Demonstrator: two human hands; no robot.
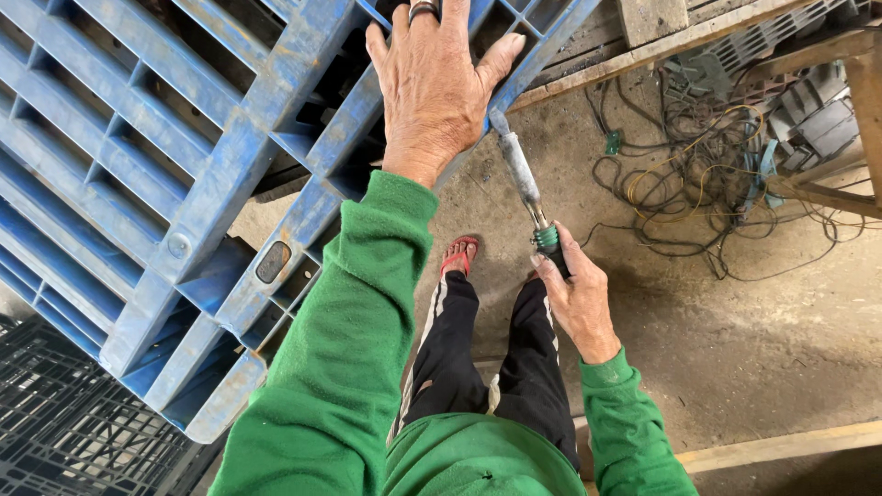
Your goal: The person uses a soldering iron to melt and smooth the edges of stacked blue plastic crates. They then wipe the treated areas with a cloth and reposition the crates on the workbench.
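blue pallet is steadied under the flat, spread fingers of the left hand; a metal tool is gripped in the right hand, its tip just below the left fingertips, which could be nicked or burned if it slips.

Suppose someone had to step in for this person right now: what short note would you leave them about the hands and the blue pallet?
Left hand: flat on the edge of the blue plastic pallet, which is tilted up, steadying it.
Right hand: gripping a metal-barrelled tool by its green collar, tip touching the pallet edge beside the left hand.
A black pallet lies lower left; tangled cables on the ground to the right.
Done: pallet propped, tool at edge. Any finished work is not visible.
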